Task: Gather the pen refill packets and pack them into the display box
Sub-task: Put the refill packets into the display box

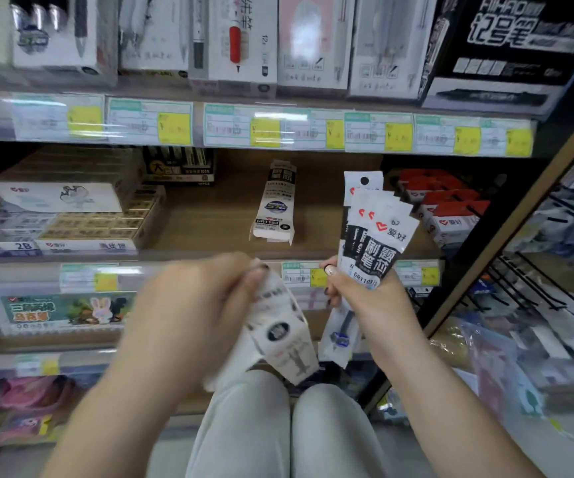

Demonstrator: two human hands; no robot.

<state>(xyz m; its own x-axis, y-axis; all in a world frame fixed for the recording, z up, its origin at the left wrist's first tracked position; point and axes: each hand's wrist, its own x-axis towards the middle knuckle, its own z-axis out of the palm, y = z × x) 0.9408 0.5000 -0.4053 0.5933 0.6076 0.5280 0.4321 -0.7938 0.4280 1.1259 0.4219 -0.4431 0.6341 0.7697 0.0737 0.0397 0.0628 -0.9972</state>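
Right hand (371, 298) gripping fanned refill packets (378, 232), left hand (192, 305) holding display box (284, 336), shelf (209, 215) behind

1. Pretty clearly a stationery shop: the wooden shelves (209, 229) are packed with boxed pens (234, 39), plus a black AIHAO marker box (513, 46).
2. Every shelf edge carries a strip of price labels (175, 127) with barcodes and yellow tags.
3. One shelf down there are stacked small boxes marked 2B (23, 246) and rows of red-and-white boxes (451, 208).
4. The pen refill packets (378, 236) have retail hang holes, and a black wire hook rack (537, 288) of bagged goods sits off to the right.
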